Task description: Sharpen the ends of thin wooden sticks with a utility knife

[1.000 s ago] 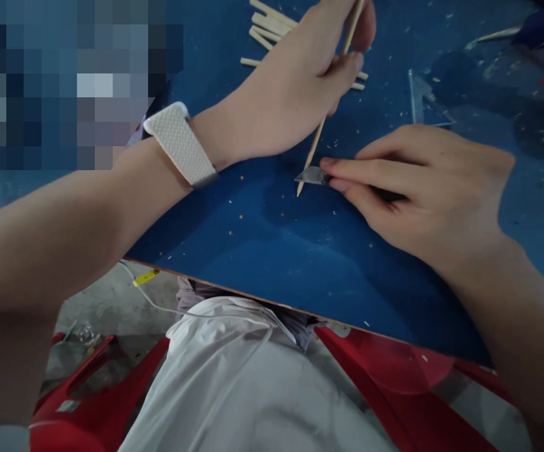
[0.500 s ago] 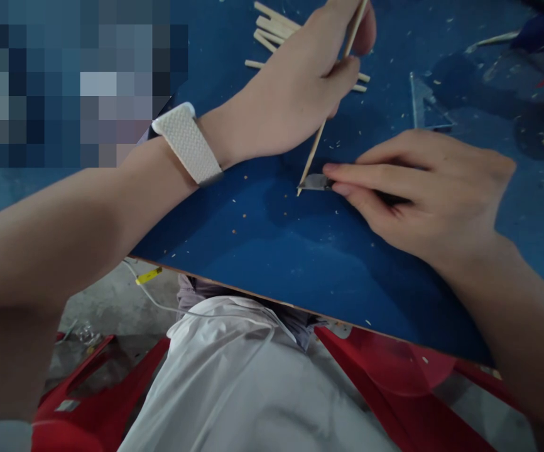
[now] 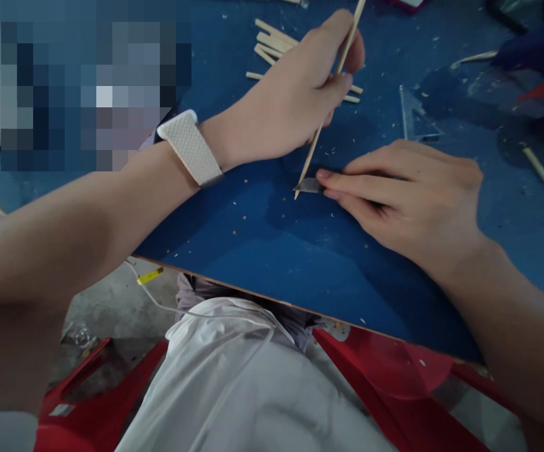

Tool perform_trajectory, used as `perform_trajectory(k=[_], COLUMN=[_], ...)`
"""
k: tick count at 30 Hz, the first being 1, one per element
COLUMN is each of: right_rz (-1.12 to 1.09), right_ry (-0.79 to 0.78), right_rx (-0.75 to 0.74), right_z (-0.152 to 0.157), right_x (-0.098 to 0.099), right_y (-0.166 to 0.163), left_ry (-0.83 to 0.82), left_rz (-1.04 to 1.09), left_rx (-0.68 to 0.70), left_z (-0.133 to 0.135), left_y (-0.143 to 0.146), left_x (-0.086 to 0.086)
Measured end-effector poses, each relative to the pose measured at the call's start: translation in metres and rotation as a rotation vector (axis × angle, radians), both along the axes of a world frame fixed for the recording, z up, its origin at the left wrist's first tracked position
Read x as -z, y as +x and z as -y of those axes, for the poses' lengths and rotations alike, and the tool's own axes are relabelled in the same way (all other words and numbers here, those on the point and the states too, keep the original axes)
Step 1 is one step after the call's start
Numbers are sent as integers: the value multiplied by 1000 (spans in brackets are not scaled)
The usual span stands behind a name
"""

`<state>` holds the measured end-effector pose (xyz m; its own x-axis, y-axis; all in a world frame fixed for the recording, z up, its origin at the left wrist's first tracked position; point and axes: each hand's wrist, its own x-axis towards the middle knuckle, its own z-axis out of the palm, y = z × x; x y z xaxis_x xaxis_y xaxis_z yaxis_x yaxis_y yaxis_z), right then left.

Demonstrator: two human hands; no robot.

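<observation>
My left hand (image 3: pixel 310 81) is closed around a thin wooden stick (image 3: pixel 313 147), which slants down toward me with its lower tip just above or on the blue table (image 3: pixel 272 257). Between the thumb and fingers of my right hand (image 3: pixel 413 194) is a small knife blade (image 3: pixel 308 185), its handle hidden in the grip. The blade lies across the stick close to its lower tip and touches it. Several more wooden sticks (image 3: pixel 274 43) lie beyond my left hand, partly covered by it.
A clear set square (image 3: pixel 416 119) lies behind my right hand. Farther right are a short stick (image 3: pixel 537 165) and a dark blue object (image 3: pixel 531 53). Small shavings dot the tabletop. Red plastic chair parts (image 3: pixel 370 376) and a white cable (image 3: pixel 152 301) show below the table edge.
The view has shifted slightly, so the sticks and set square sit lower. My right hand and the blade appear a little farther left; both holds are unchanged.
</observation>
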<state>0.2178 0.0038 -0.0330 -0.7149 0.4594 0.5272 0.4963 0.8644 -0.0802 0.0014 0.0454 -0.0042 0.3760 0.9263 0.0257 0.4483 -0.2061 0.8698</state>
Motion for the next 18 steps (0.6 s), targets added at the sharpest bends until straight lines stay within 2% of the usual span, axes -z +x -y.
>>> perform_trajectory(k=[5,10,18], right_rz=[-43,10,-19], right_ry=[24,-14,-32], right_rx=[-26,-9,-18], right_z=[-2,-1,-2], right_x=[1,-2,-1], right_y=[-1,-1,-3], left_ry=[-15,-8,10], left_rz=[23,76,30], left_rx=[1,24,53], left_z=[-2,-4,-3], left_y=[-1,-3,-3], left_x=[3,6,5])
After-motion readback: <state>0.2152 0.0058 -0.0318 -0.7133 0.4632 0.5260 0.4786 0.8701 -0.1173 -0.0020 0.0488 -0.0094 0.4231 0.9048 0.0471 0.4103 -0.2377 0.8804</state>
